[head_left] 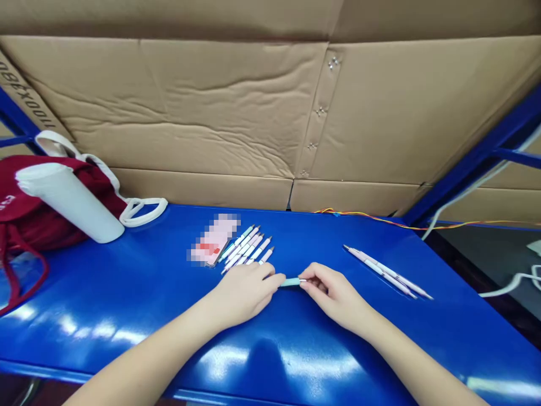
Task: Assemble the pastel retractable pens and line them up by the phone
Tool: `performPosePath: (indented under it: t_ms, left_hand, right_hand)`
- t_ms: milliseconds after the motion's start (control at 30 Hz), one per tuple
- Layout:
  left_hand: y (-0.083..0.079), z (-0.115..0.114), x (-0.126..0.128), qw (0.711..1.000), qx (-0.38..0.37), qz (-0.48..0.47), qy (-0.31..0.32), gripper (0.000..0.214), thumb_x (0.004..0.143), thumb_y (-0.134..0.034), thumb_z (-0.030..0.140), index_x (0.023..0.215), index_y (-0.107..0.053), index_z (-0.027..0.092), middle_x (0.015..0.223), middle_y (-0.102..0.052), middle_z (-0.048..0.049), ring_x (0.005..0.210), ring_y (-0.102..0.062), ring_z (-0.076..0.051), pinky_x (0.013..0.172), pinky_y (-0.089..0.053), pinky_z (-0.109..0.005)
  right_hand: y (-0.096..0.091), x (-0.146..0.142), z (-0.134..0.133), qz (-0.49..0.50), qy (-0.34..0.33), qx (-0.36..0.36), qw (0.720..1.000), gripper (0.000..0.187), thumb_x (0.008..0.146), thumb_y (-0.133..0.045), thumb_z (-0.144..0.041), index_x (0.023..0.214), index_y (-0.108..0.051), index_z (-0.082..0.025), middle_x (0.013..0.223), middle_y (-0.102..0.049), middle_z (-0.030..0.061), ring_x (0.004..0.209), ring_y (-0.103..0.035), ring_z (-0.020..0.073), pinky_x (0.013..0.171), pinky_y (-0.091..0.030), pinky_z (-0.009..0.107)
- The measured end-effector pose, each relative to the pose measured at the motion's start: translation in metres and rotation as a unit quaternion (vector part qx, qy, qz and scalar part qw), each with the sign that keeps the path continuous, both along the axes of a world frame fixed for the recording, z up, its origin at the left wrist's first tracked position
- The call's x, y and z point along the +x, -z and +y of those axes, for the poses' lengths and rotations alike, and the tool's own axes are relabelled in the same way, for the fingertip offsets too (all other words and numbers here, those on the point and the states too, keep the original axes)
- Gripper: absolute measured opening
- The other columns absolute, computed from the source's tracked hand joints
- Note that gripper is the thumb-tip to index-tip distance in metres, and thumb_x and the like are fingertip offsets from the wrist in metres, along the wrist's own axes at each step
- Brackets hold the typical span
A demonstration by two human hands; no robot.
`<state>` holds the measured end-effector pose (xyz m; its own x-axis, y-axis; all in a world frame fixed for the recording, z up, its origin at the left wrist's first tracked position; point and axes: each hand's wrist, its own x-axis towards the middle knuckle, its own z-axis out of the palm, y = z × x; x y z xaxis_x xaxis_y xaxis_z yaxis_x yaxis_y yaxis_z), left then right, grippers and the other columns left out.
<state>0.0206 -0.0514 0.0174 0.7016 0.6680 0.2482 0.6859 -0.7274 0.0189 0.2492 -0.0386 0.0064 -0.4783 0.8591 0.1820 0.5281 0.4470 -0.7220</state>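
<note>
While both of our hands meet just below the middle of the frame, a pale green pen part (290, 282) lies level in the gap between them, off the blue table (313, 237). Our left hand (249, 288) has its thumb and fingers closed around the part's left end, and our right hand (332, 290) pinches a small silvery piece at its right end between thumb and fingertips.

We count one such part in the hands and two light-coloured pens (377, 269) side by side, right of centre. Just beyond our left hand is a slanting row of pens (244, 246), roughly six, dark tips toward the upper right. One pinkish flat object (220, 234) lies beside that row, on its left. At the left of the frame we see one red bag (42, 221) and one white cylinder (78, 206) leaning across it.

Our left hand overlaps the lower end of the row, so we cannot give its exact count. Our fingers cover both ends of the green part. Pixelation blurs the pinkish object, the left edge cuts off the bag, and both forearms run out through the bottom edge.
</note>
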Motion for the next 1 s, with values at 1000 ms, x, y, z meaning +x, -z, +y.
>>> performPosePath:
  t_ms: [1000]
  left_hand:
    - [0.002,0.001,-0.004,0.999,-0.028,-0.011,-0.020,0.025,0.094,-0.038,0.033,0.093,-0.061,0.023,0.076,-0.061,-0.0002,0.068,-0.058,-0.014,0.058,-0.040,-0.023]
  right_hand:
    - [-0.010,-0.001,-0.005,-0.080,-0.056,0.043,0.994,0.007,0.087,-0.053,-0.022,0.085,-0.059,-0.018,0.081,-0.060,0.0027,0.073,-0.055,0.0146,0.067,-0.043,0.026]
